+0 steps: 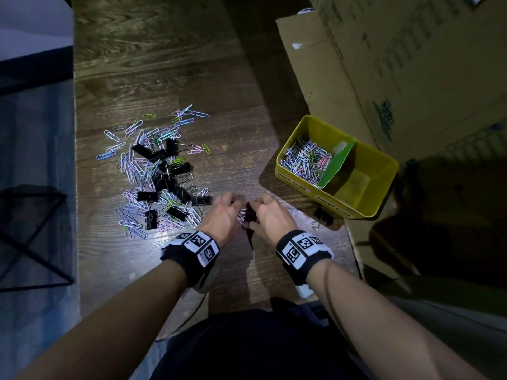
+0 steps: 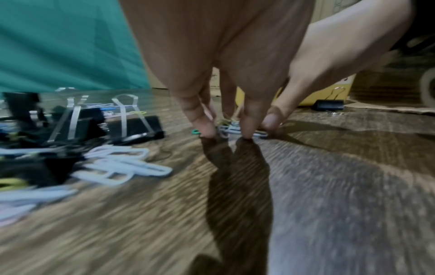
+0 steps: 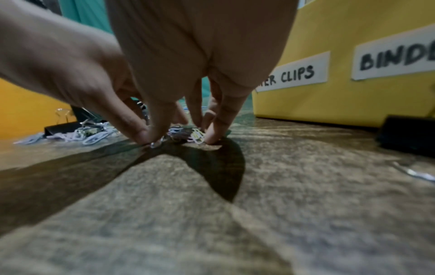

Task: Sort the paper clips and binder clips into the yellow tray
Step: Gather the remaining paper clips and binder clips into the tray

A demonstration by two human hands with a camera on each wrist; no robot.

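Near the table's front edge my left hand [image 1: 226, 215] and right hand [image 1: 267, 216] meet, fingertips down on the wood. Between them lies a small bunch of paper clips [image 1: 243, 215], which both hands pinch from either side. The left wrist view has the left fingertips [image 2: 207, 129] at the bunch [image 2: 231, 128]. In the right wrist view the right fingertips [image 3: 213, 136] touch it [image 3: 196, 135]. A mixed pile of coloured paper clips and black binder clips [image 1: 159, 174] lies to the left. The yellow tray [image 1: 381, 171] stands at the right. Its left compartment holds paper clips [image 1: 306, 160].
A green divider [image 1: 338, 163] splits the tray; labels on its front [image 3: 294, 76] read CLIPS and BINDE. One black binder clip [image 1: 323, 216] lies in front of the tray. Cardboard boxes [image 1: 397, 64] stand behind and right of it. The table's left edge [image 1: 75, 187] drops off.
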